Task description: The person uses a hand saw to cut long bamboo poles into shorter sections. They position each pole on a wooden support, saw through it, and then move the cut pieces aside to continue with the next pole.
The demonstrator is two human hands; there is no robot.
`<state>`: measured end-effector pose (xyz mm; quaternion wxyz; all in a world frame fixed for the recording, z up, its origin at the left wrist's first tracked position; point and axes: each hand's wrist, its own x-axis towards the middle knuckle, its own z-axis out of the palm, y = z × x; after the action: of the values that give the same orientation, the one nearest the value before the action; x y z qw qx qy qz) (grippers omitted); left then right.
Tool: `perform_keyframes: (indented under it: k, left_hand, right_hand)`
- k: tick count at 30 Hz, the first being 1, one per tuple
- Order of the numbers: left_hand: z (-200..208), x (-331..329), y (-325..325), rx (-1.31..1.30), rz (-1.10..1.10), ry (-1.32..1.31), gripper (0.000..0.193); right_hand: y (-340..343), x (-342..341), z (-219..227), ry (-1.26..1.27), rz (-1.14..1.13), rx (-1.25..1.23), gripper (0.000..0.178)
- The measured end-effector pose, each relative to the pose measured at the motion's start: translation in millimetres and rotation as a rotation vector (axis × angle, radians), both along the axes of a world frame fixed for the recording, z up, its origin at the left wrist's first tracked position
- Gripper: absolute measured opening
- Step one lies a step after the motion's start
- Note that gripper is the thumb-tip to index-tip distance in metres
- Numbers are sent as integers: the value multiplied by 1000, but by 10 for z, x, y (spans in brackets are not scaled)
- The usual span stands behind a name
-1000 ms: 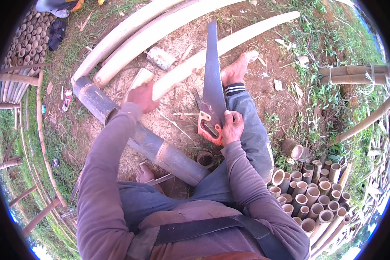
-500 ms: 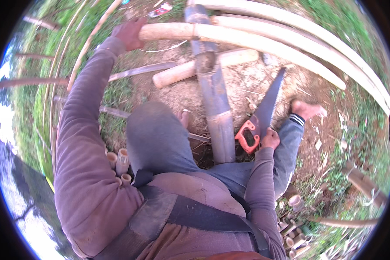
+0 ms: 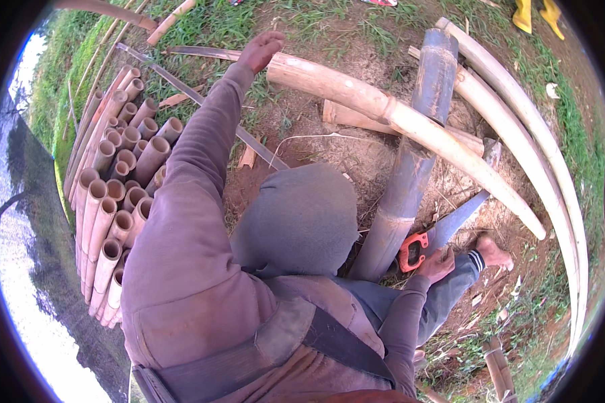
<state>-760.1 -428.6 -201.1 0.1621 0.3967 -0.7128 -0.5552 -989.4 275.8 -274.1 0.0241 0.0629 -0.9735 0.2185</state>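
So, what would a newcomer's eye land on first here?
Probably the long pale pole, slanting across the upper middle and crossing over the dark bamboo log, its thick end near the left hand. Next, the orange-handled saw, right of centre beside the right hand. Then the cluster of cut bamboo tubes at the left, open ends showing.

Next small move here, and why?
I'd settle the left hand on the pale pole's thick end and steady it. The pole lies across the dark bamboo with that end reaching well past it; the hand is right beside the end, contact unclear. The right hand is probably not free, being on the saw.
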Motion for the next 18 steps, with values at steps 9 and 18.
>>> perform_keyframes:
  k: [9,18]
  left_hand:
    - [-1319,-83,-200,-844,-450,-1167,65]
    - [653,-358,-621,-1312,-115,-501,40]
  right_hand:
    - [-7,294,121,-105,33,-64,40]
    - [-820,216,1007,140,381,-250,37]
